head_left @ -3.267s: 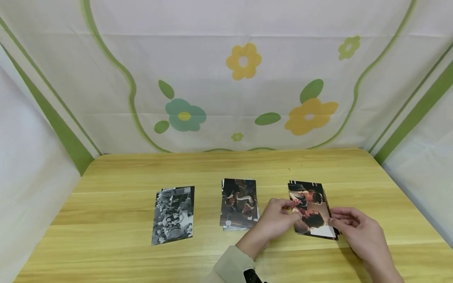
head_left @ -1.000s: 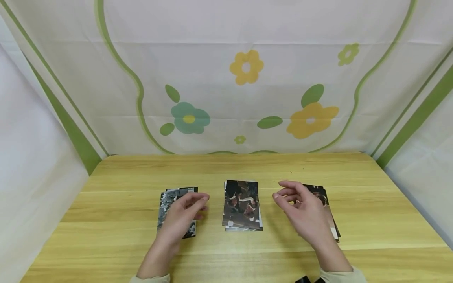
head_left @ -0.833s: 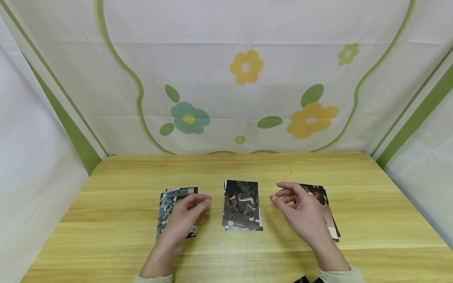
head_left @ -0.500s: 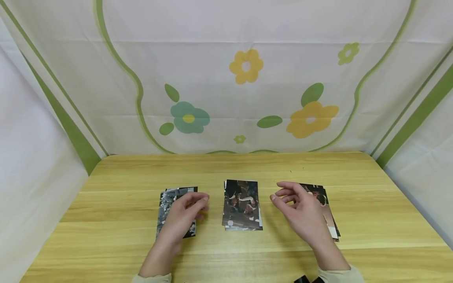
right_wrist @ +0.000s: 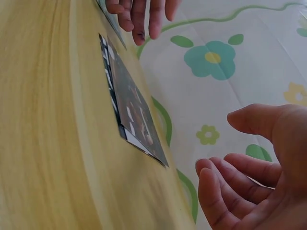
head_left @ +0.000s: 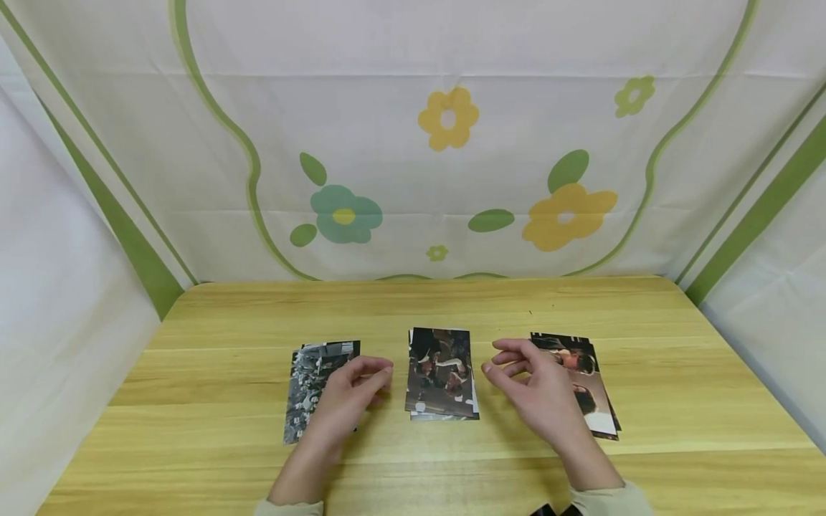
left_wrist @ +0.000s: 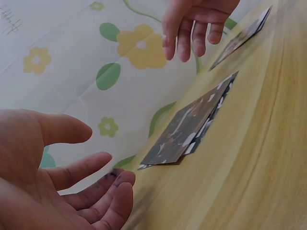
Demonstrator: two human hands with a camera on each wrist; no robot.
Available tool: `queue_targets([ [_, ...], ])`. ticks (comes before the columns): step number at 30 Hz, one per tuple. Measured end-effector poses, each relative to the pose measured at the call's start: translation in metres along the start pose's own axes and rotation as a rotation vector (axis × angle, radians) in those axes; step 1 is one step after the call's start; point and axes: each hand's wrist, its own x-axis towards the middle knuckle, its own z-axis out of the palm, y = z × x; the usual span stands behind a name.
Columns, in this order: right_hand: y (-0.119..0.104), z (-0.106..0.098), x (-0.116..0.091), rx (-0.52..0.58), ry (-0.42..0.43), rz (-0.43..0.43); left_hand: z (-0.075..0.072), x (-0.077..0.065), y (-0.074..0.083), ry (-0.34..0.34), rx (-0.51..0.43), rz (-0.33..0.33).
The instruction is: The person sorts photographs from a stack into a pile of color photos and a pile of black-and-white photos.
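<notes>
Three small stacks of photo prints lie in a row on the wooden table: a black-and-white one at left, a dark colour one in the middle and a colour one at right. My left hand hovers over the left stack's right side, hiding part of it. Over the left part of the right stack is my right hand. Both hands have loosely bent fingers and hold nothing; the left wrist view shows a gap between the left hand and the middle stack.
A white cloth printed with flowers and green lines hangs behind the table, and white cloth flanks both sides. Part of a black object shows at the bottom edge, by the right sleeve.
Earlier both hands touched the right stack's edges. They have since let go and parted, the left going over to the left stack. In the last half second both drifted slightly inward towards the middle stack.
</notes>
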Motion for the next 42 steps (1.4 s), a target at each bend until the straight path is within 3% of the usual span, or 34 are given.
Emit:
queue_targets([
  [14,0.012,0.013,0.003,0.085,-0.032,0.056,0.011,0.006,-0.014,0.022,-0.091,-0.005],
  [20,0.017,0.017,0.005,0.064,-0.032,0.069,0.010,0.008,-0.017,0.036,-0.093,0.008],
  [24,0.020,0.019,0.006,0.072,-0.042,0.072,0.015,0.008,-0.018,0.054,0.007,0.030],
  [30,0.022,0.021,0.007,0.063,-0.038,0.076,0.024,0.008,-0.020,0.089,0.232,0.169],
  [35,0.022,0.026,0.008,0.021,-0.033,0.054,0.029,0.007,-0.022,0.091,0.298,0.245],
  [42,0.018,0.035,0.005,-0.047,-0.020,0.045,0.039,0.005,-0.025,0.122,0.365,0.252],
])
